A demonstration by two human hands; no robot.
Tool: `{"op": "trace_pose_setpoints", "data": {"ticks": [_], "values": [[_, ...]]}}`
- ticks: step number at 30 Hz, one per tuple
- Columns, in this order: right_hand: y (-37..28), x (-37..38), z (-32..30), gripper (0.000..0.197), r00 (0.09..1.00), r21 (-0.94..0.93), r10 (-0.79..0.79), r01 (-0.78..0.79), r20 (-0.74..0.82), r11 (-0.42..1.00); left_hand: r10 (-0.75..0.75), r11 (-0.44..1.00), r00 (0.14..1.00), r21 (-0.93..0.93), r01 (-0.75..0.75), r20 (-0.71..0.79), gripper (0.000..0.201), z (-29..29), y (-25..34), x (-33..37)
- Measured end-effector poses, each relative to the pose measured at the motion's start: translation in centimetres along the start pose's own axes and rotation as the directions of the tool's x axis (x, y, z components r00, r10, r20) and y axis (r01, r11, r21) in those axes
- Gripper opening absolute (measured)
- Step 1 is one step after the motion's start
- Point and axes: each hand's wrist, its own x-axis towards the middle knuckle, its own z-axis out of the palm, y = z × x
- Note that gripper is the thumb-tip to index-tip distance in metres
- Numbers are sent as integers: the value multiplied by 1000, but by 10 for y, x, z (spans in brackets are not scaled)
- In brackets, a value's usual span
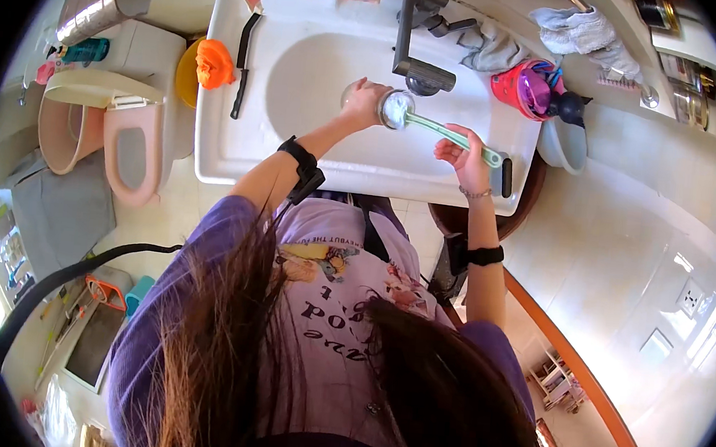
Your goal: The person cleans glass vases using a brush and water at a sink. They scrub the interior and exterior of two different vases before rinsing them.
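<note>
Looking down at a wide white sink point(242, 147), spread out under the fingers of both hands. Next size down, seeing a black faucet point(428, 75) just beyond the fingers of the left hand point(363, 104), a bit to their right. Also spotting a red container point(511, 91), farther off and rightward from the fingers of the right hand point(464, 154), plus an orange bundle point(215, 65) well off to the left of all fingers, with a long black strip point(244, 67) lying between that and the left ones. Now for the good stuff: got a pale green brush point(433, 127) in the right hand, grasped near the handle's tail end, kinda loosely by the look of it. Running slantwise too, from the right fingers leftward and a little toward the faucet, straight to the mouth of a clear jar point(386, 115). Holding that jar in the left hand, fingers clenched around it, so way nearer to that one. Would call that handle-to-mouth line the make-or-break bit for any push or twist. Smallest of all, seeing white stuff point(398, 107) at the jar's mouth, foam or bristles, can't tell which
</note>
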Motion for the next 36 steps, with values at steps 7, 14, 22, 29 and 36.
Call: {"op": "trace_pose_setpoints", "data": {"ticks": [7,14,22,29,36], "values": [[2,21,-12,45,985,-85,-56,71,163,994,-48,998,997,-48,46,-53,60,-14,4,-12],[-13,33,-5,39,899,-377,-83,262,429,888,-11,999,999,-31,12,31,56,-18,-4,-20],[-11,30,1,37,807,-441,-119,431,578,787,51,995,983,-97,-34,179,53,-31,3,-26],[32,16,1,35,992,151,59,-42,-108,988,-97,993,991,-51,102,87,55,-34,16,-25],[49,1,39,33,904,444,180,12,-388,896,-23,997,997,65,28,-72,48,-34,12,-21]]}}
